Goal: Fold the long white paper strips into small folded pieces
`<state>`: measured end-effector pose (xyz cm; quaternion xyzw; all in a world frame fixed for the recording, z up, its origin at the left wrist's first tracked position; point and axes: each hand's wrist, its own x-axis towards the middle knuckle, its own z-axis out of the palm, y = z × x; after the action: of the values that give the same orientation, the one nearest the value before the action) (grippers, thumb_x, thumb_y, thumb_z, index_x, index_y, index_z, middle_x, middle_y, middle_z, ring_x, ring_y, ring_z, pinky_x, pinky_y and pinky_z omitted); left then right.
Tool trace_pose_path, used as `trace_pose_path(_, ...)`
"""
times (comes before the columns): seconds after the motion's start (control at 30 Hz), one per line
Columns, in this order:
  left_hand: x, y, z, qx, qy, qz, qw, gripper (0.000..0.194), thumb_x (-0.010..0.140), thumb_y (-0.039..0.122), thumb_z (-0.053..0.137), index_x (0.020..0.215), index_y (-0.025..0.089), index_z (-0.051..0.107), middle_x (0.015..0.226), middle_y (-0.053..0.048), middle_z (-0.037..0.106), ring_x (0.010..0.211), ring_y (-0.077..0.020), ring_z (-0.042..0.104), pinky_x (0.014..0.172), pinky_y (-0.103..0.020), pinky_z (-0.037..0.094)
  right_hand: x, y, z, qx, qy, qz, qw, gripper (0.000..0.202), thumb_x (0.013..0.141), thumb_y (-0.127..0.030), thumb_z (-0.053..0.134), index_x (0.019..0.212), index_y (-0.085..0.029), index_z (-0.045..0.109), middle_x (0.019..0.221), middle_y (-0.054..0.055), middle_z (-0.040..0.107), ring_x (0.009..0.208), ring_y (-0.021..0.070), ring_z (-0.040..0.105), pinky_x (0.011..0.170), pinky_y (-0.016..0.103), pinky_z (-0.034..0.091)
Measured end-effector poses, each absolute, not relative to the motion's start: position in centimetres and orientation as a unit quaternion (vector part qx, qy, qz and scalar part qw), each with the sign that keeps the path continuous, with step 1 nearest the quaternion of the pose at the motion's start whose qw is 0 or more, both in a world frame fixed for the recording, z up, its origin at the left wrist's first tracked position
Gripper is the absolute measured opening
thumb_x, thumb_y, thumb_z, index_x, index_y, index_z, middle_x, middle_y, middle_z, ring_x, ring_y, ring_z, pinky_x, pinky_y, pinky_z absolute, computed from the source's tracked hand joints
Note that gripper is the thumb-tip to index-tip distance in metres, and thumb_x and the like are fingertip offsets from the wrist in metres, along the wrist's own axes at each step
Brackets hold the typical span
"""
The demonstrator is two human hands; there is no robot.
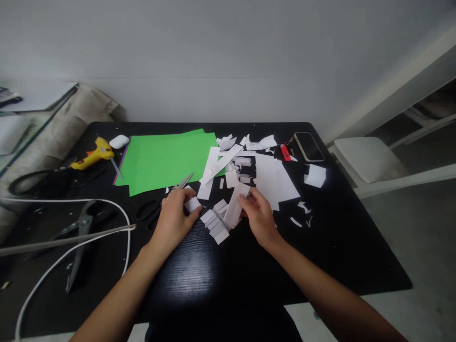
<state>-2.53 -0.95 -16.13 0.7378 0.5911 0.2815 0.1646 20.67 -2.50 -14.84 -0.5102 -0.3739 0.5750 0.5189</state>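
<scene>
My right hand pinches a white paper strip between thumb and fingers. Below the strip's lower end, a cluster of small folded white paper pieces spreads out; whether it is joined to the strip I cannot tell. My left hand is closed around the edges of a small white paper piece at the tabletop. Partly behind the left hand lie black-handled scissors, their blades pointing away to the right.
Green paper sheets cover the back left, beside a yellow glue gun. White offcuts and paper sheets lie at the back right, near a red lighter and a phone. A white cable loops over large shears.
</scene>
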Motion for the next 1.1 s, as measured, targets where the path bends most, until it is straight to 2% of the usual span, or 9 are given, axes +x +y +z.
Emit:
trace_pose_path(0.1, -2.7, -1.0, -16.5, 0.733, 0.568, 0.318, 0.195, 0.030, 0.086, 0.017, 0.074, 0.113, 0.022, 0.061, 0.100, -0.005, 0.068, 0.088, -0.0229, 0.064, 0.080, -0.038, 0.051, 20.7, -2.5, -15.0, -0.502, -0.384, 0.566, 0.529, 0.036, 0.086, -0.040, 0.078, 0.115, -0.025, 0.062, 0.081, -0.001, 0.073, 0.072, 0.0180, 0.069, 0.064, 0.029, 0.058)
trace_pose_path(0.2, -2.8, -1.1, -16.7, 0.719, 0.564, 0.345, 0.213, 0.022, 0.089, 0.020, 0.071, 0.110, 0.022, 0.066, 0.100, -0.005, 0.067, 0.088, -0.0222, 0.064, 0.080, -0.039, 0.052, 20.7, -2.6, -15.3, -0.501, -0.416, 0.543, 0.530, 0.049, 0.085, -0.034, 0.079, 0.128, -0.027, 0.056, 0.084, -0.001, 0.074, 0.074, 0.0186, 0.072, 0.067, 0.031, 0.060)
trace_pose_path(0.33, -2.4, -1.1, -16.3, 0.638, 0.559, 0.433, 0.305, 0.020, 0.087, 0.028, 0.075, 0.104, 0.022, 0.068, 0.106, -0.006, 0.070, 0.098, -0.0230, 0.067, 0.089, -0.042, 0.055, 20.7, -3.0, -15.7, -0.499, -0.512, 0.495, 0.494, 0.043, 0.087, -0.030, 0.077, 0.127, -0.027, 0.060, 0.094, 0.002, 0.074, 0.074, 0.0179, 0.072, 0.067, 0.031, 0.060)
trace_pose_path(0.47, -1.4, -1.2, -15.3, 0.528, 0.512, 0.526, 0.428, 0.037, 0.072, 0.028, 0.089, 0.102, 0.021, 0.068, 0.104, -0.003, 0.071, 0.099, -0.0208, 0.069, 0.090, -0.038, 0.058, 20.5, -3.4, -15.9, -0.488, -0.629, 0.391, 0.462, 0.040, 0.088, -0.023, 0.076, 0.127, -0.027, 0.065, 0.106, 0.006, 0.072, 0.077, 0.0175, 0.069, 0.065, 0.031, 0.058)
trace_pose_path(0.57, -0.8, -1.5, -14.7, 0.503, 0.483, 0.523, 0.491, 0.039, 0.068, 0.026, 0.091, 0.101, 0.021, 0.069, 0.101, -0.002, 0.070, 0.094, -0.0194, 0.069, 0.084, -0.034, 0.060, 20.4, -3.5, -15.7, -0.469, -0.698, 0.280, 0.463, 0.037, 0.090, -0.022, 0.075, 0.126, -0.026, 0.068, 0.117, 0.010, 0.069, 0.102, 0.0243, 0.069, 0.086, 0.042, 0.061)
trace_pose_path(0.67, -0.3, -2.0, -14.3, 0.498, 0.466, 0.506, 0.527, 0.035, 0.069, 0.026, 0.092, 0.097, 0.020, 0.071, 0.095, -0.002, 0.069, 0.088, -0.0182, 0.068, 0.075, -0.030, 0.059, 20.4, -3.6, -15.2, -0.451, -0.724, 0.215, 0.476, 0.028, 0.092, -0.022, 0.073, 0.120, -0.024, 0.071, 0.122, 0.012, 0.068, 0.119, 0.0289, 0.064, 0.104, 0.052, 0.054)
trace_pose_path(0.87, 0.3, -2.7, -14.4, 0.505, 0.428, 0.496, 0.562, 0.030, 0.071, 0.022, 0.091, 0.093, 0.020, 0.072, 0.094, -0.002, 0.068, 0.080, -0.0138, 0.066, 0.071, -0.025, 0.057, 20.0, -3.8, -14.6, -0.388, -0.736, 0.261, 0.490, 0.004, 0.093, -0.018, 0.070, 0.095, -0.021, 0.073, 0.096, 0.007, 0.078, 0.107, 0.0255, 0.071, 0.101, 0.048, 0.055)
trace_pose_path(1.1, 0.4, -2.8, -14.6, 0.517, 0.404, 0.480, 0.583, 0.033, 0.072, 0.022, 0.091, 0.098, 0.021, 0.071, 0.092, -0.001, 0.070, 0.082, -0.0143, 0.067, 0.073, -0.025, 0.057, 19.8, -3.9, -14.4, -0.380, -0.706, 0.331, 0.498, 0.006, 0.095, -0.018, 0.067, 0.092, -0.020, 0.072, 0.094, 0.008, 0.078, 0.095, 0.0221, 0.074, 0.093, 0.043, 0.057)
